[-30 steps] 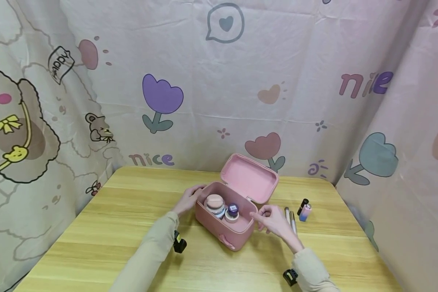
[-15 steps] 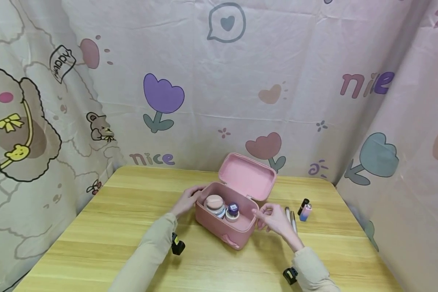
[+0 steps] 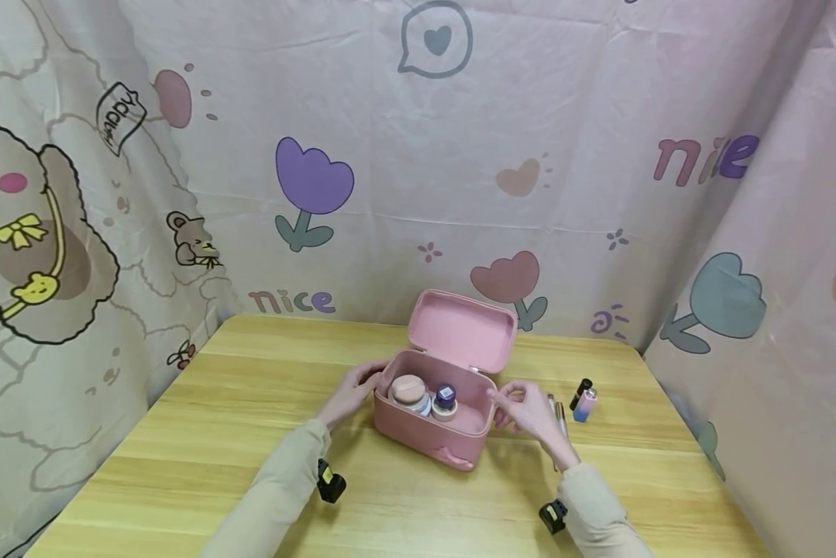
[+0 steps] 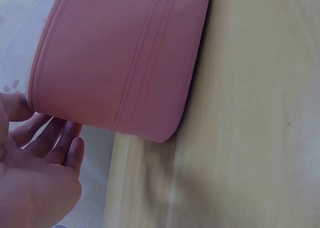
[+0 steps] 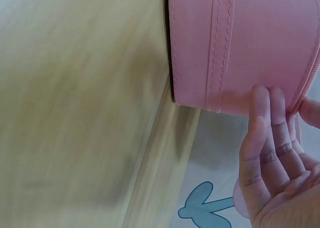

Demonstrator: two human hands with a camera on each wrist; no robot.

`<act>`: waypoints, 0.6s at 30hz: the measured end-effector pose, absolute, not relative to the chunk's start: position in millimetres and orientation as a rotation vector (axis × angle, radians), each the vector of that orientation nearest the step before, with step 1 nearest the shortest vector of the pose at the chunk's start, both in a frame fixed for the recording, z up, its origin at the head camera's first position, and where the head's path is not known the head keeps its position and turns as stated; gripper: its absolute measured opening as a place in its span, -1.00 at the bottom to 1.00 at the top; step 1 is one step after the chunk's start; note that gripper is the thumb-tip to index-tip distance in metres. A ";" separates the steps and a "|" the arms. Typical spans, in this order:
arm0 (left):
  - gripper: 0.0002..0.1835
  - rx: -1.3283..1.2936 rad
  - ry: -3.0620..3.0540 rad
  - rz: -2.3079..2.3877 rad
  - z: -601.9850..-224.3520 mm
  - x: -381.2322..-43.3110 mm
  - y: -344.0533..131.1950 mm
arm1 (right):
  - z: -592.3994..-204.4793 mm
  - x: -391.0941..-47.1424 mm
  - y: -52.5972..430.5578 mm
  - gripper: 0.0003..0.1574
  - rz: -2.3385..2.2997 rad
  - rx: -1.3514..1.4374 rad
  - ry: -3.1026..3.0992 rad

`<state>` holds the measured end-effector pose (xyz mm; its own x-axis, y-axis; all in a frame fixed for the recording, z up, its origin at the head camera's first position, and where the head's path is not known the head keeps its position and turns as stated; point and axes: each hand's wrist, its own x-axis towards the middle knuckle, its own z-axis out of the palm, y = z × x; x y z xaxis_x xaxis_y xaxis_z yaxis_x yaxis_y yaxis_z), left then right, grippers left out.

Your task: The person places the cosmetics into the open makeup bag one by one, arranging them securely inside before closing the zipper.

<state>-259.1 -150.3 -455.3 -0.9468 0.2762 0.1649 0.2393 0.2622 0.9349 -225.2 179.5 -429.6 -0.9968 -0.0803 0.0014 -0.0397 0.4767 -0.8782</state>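
Observation:
A pink makeup case [image 3: 424,438] stands on the table with its lid [image 3: 463,329] tipped back. Inside it are a pale pink powder puff [image 3: 408,389] over a round container, and a purple-topped small jar [image 3: 445,397] on a cream-coloured round piece. My left hand [image 3: 353,394] holds the case's left end, thumb at the zipped rim and fingers [image 4: 52,138] round the back corner. At the opposite end, my right hand [image 3: 525,411] pinches the rim, its thumb on the zip edge and fingertips [image 5: 260,95] against the outer wall. The case's underside is hidden.
To the right of the right hand lie slim brushes [image 3: 562,418], partly covered by that hand. Beyond them are a black tube [image 3: 584,387] and a pink-and-blue tube [image 3: 585,405]. A patterned curtain [image 3: 418,155] hangs behind the wooden table [image 3: 180,434].
The case has turned counterclockwise as seen from above: its lid swung left and its front right corner moved right. Both hands stayed on its ends.

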 end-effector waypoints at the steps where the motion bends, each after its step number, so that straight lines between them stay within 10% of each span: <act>1: -0.55 0.488 2.465 1.828 -455.3 -257.6 -150.4 | -429.5 -226.0 179.6 -0.60 -1.577 -0.101 2.668; 18: -0.51 0.547 2.446 1.862 -456.5 -238.5 -149.0 | -430.9 -244.4 182.3 -0.62 -1.583 0.010 2.663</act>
<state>-238.5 -149.0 -456.5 -0.9385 0.2856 0.1942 0.2632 0.2273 0.9376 -244.4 182.3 -430.9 -0.9990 -0.0165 -0.0406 0.0278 0.4783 -0.8778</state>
